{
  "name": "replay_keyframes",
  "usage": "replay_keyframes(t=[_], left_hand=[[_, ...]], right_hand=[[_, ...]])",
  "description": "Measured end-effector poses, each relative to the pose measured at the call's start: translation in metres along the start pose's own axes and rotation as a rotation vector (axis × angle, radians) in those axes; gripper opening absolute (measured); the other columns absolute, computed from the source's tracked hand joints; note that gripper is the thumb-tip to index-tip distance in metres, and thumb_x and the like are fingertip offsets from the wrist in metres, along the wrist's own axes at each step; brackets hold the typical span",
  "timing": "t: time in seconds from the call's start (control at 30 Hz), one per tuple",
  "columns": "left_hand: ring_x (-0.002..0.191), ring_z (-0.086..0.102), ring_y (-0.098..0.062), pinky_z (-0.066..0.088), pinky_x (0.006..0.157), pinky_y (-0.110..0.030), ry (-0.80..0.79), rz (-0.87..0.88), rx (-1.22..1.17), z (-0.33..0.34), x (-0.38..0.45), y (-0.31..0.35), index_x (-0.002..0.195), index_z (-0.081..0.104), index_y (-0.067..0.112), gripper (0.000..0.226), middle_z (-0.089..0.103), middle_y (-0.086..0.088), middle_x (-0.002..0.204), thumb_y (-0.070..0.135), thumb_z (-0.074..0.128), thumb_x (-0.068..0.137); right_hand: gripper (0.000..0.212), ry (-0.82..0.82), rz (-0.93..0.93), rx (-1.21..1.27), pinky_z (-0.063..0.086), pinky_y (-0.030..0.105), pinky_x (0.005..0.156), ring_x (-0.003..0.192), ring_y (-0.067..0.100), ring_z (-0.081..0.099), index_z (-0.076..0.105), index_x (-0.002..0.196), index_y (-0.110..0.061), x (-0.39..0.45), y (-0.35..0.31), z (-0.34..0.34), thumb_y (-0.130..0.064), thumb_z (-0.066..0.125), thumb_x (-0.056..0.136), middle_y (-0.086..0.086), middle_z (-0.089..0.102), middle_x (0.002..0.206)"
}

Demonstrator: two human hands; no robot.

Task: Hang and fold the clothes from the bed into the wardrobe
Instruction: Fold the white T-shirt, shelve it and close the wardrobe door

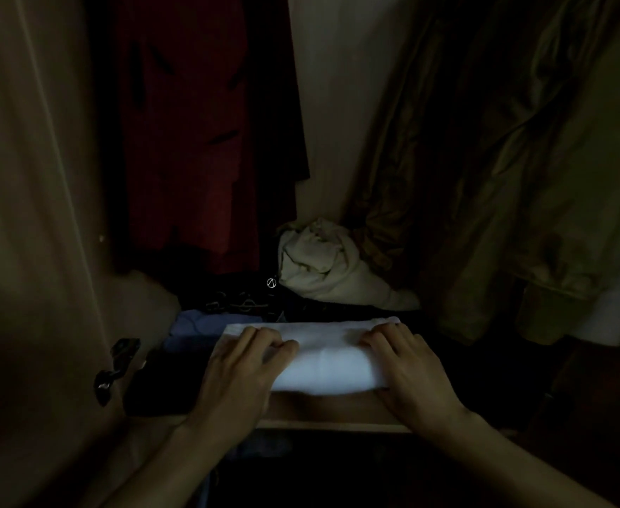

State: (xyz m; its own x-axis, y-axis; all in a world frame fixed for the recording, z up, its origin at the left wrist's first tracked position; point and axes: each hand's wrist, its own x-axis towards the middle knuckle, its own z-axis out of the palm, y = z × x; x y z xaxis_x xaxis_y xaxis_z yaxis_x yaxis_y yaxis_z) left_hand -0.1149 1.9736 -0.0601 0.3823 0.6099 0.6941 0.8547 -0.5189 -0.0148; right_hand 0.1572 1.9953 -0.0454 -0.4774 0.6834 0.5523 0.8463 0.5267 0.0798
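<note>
A folded white garment (325, 357) lies at the front of the wardrobe shelf (323, 408), on top of dark clothes. My left hand (242, 375) holds its left end, fingers curled over the top. My right hand (407, 372) holds its right end the same way. The thumbs are hidden under or behind the cloth. The scene is very dim.
A red coat (184, 122) hangs at the back left, an olive jacket (521, 159) at the right. A crumpled cream garment (323, 265) sits behind the white one, a blue cloth (198, 324) to its left. The open wardrobe door (26, 214) with a metal hinge (116, 368) stands at left.
</note>
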Motion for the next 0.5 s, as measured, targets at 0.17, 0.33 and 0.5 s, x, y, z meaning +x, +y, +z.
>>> replay_keyframes(t=[0.17, 0.33, 0.5], left_hand=[[0.091, 0.061, -0.028, 0.053, 0.072, -0.043, -0.046, -0.037, -0.019, 0.040, 0.015, -0.029, 0.117, 0.059, 0.022, 0.049, 0.061, -0.004, 0.106, 0.016, 0.046, 0.070], [0.100, 0.058, -0.028, 0.052, 0.079, -0.041, -0.083, -0.020, -0.037, 0.080, 0.040, -0.060, 0.128, 0.055, 0.020, 0.060, 0.059, -0.006, 0.115, 0.010, 0.044, 0.069], [0.107, 0.058, -0.029, 0.047, 0.088, -0.043, -0.032, -0.056, -0.061, 0.135, 0.055, -0.088, 0.136, 0.050, 0.022, 0.056, 0.061, -0.010, 0.122, 0.009, 0.056, 0.083]], right_hand=[[0.059, -0.034, 0.003, 0.058, 0.040, 0.030, 0.077, 0.099, 0.023, 0.055, 0.057, 0.111, -0.022, 0.031, 0.021, 0.050, -0.031, 0.080, 0.057, -0.002, 0.055, 0.108], [0.067, 0.047, -0.014, 0.114, 0.033, 0.027, 0.076, 0.095, 0.022, 0.053, 0.053, 0.113, -0.021, 0.061, 0.049, 0.086, -0.030, 0.081, 0.053, 0.002, 0.057, 0.105], [0.060, 0.107, -0.011, 0.169, 0.037, 0.031, 0.088, 0.104, 0.023, 0.052, 0.056, 0.121, -0.018, 0.085, 0.072, 0.134, -0.040, 0.070, 0.067, 0.007, 0.061, 0.115]])
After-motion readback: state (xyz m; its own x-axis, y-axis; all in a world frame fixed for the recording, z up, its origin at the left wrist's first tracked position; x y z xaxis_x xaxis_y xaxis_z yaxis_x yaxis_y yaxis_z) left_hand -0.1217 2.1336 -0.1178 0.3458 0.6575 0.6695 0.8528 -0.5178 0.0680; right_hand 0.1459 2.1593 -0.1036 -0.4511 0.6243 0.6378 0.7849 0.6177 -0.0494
